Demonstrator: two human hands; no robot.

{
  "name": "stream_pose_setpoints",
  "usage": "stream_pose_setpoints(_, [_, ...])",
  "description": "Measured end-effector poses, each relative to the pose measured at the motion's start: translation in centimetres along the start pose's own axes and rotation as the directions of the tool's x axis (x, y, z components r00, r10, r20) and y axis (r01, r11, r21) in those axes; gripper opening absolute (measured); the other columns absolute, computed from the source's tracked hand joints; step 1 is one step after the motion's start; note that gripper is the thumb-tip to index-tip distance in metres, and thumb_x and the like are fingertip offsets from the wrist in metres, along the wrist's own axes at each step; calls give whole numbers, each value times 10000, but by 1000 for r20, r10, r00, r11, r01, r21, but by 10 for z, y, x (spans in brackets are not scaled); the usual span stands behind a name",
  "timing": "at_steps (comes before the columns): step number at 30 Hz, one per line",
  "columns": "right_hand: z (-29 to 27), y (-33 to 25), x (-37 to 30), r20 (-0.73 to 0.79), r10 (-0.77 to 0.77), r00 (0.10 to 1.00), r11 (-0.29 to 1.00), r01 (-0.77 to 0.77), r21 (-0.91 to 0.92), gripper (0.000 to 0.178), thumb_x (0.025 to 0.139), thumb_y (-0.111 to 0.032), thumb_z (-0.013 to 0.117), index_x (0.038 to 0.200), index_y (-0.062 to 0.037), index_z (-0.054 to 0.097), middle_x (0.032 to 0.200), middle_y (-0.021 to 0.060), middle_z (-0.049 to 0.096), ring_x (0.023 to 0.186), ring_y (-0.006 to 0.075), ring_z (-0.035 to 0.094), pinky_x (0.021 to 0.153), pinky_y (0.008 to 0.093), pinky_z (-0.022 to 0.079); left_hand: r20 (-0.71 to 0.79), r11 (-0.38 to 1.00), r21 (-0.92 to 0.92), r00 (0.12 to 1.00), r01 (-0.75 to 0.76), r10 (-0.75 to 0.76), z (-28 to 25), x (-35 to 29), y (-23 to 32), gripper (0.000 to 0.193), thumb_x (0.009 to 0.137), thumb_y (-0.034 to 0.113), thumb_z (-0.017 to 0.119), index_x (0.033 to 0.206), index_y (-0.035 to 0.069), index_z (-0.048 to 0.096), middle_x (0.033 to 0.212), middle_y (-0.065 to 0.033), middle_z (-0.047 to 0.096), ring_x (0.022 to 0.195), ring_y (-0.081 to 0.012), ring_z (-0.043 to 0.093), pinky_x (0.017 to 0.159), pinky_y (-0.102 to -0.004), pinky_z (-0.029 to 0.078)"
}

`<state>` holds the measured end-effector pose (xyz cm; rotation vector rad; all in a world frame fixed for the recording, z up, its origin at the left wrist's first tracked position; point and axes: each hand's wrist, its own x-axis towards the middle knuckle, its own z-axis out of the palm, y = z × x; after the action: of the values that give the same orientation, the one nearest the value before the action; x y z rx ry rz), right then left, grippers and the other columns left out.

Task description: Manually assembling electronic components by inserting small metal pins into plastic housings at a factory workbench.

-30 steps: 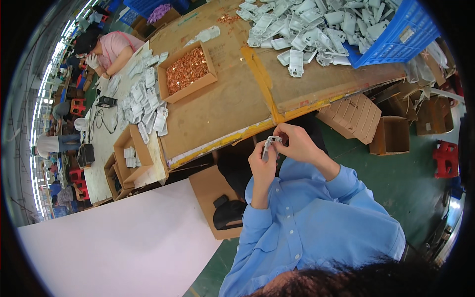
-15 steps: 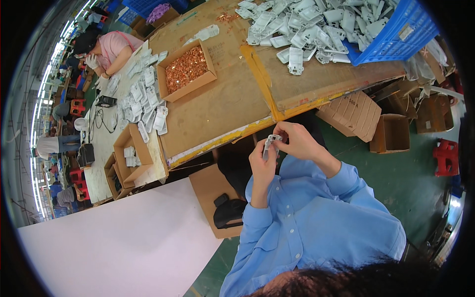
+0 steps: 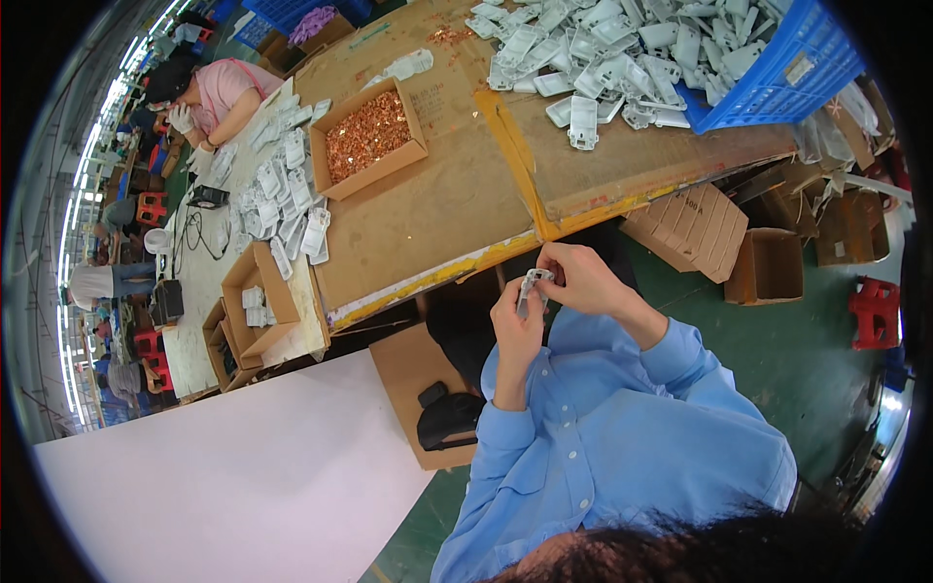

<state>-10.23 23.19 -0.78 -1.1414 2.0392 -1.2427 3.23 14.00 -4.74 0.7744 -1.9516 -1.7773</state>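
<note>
Between my hands, just off the table's front edge, is a small grey-white plastic housing (image 3: 531,285). My left hand (image 3: 516,321) grips its lower part, fingers closed around it. At its upper end my right hand (image 3: 581,276) pinches with thumb and fingers; whether a small part sits in that pinch is too fine to see. Loose housings of the same colour (image 3: 583,121) lie in a large heap at the back right of the table. Left of centre, an open cardboard box (image 3: 416,148) holds many small copper-coloured metal pieces.
A blue plastic crate (image 3: 777,92) lies tipped beside the heap. More housings (image 3: 282,199) cover the left table, where a co-worker in pink (image 3: 231,92) sits. Cardboard boxes (image 3: 768,267) and a red stool (image 3: 875,313) stand at right. A white sheet (image 3: 243,466) spreads lower left.
Both hands stay in nearly the same place. The housing between them shifts only very slightly, and the grip looks the same.
</note>
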Motion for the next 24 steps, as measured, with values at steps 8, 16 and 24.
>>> stream_pose_setpoints(8, [4, 0, 5, -15, 11, 1000, 1000, -11, 11, 198, 758, -133, 708, 859, -4, 596, 686, 110, 604, 622, 237, 605, 576, 343, 476, -11, 998, -27, 998, 63, -64, -5, -1, -3, 199, 962, 174, 562, 1061, 8, 610, 776, -30, 637, 657, -80, 610, 548, -229, 500])
stream_pose_setpoints(16, [-10, -5, 43, 15, -84, 996, 988, 82, 131, 266, 789, -178, 748, 947, -9, 617, 762, 56, 610, 709, 148, 586, 664, 281, 490, -30, 985, -122, 992, 120, -125, -36, 8, -5, 171, 935, 150, 607, 1023, 6, 636, 737, 7, 599, 591, -45, 509, 533, -199, 401])
stream_pose_setpoints(24, [-8, 57, 91, -304, 81, 949, 952, 16, 304, 287, 845, -242, 718, 933, 17, 634, 716, 30, 593, 649, 98, 528, 612, 263, 456, -338, 934, -351, 939, -73, -54, -104, 80, 9, 137, 937, 161, 644, 960, 29, 613, 700, -5, 587, 570, -58, 525, 505, -186, 408])
